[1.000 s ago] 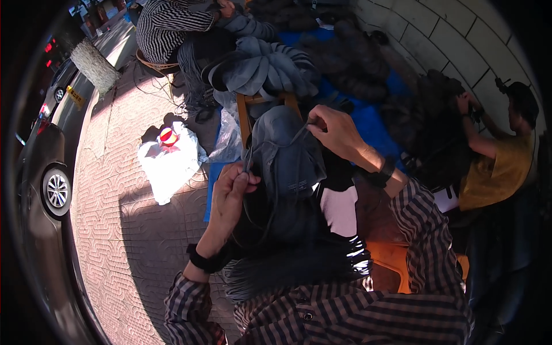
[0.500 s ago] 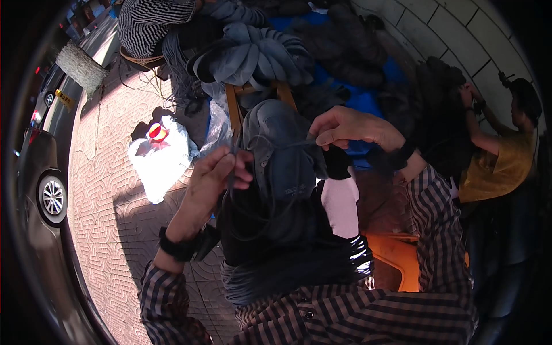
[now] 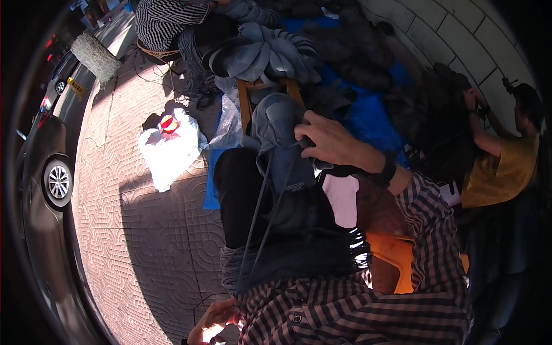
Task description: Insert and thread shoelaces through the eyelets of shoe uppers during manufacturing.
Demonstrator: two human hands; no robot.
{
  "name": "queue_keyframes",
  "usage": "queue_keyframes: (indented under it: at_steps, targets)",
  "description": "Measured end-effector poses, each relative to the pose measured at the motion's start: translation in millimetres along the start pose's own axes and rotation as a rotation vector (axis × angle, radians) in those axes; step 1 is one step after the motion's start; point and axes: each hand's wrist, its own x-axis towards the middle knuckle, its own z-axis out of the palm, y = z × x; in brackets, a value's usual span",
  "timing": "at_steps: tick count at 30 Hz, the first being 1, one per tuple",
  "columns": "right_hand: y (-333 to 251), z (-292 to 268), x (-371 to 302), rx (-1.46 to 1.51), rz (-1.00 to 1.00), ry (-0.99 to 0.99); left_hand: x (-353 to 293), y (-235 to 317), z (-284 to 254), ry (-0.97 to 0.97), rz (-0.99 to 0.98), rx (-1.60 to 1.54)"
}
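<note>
A grey shoe upper lies over my lap, against the wooden frame, its tongue toward me. My right hand is curled over the upper's right side, fingers bent, pinching its edge; the fingertips are partly hidden. From the upper a grey shoelace runs in two taut strands down toward my body. Low at the left, by my waist, my left hand is closed at the ends of those strands, partly in bright sun. Across my thighs lies a bundle of grey shoelaces.
Ahead, stacked grey uppers rest by a wooden frame. A white bag with a red-and-yellow ball-like item lies on the paving. Dark heaps cover a blue sheet. A person in yellow works at right; a car stands left.
My left hand has gone from beside the upper down to my waist, drawing the loose lace into two straight strands. My right hand has moved slightly left, onto the upper.
</note>
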Motion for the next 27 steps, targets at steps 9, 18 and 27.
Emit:
queue_keyframes:
  at_steps: [9, 18, 27]
  targets:
    - [19.8, -23.8, 5.1, 0.192, -0.046, -0.132, 30.0, -13.9, -8.1, 0.190, 0.260, 0.051]
    - [6.3, 14.9, 0.1, -0.058, -0.191, 0.163, -11.8, -62.9, -9.9, 0.178, 0.051, 0.016]
    - [-4.9, -17.8, 13.5, 0.337, -0.038, 0.364, -49.0, 30.2, 69.8, 0.284, 0.171, 0.035]
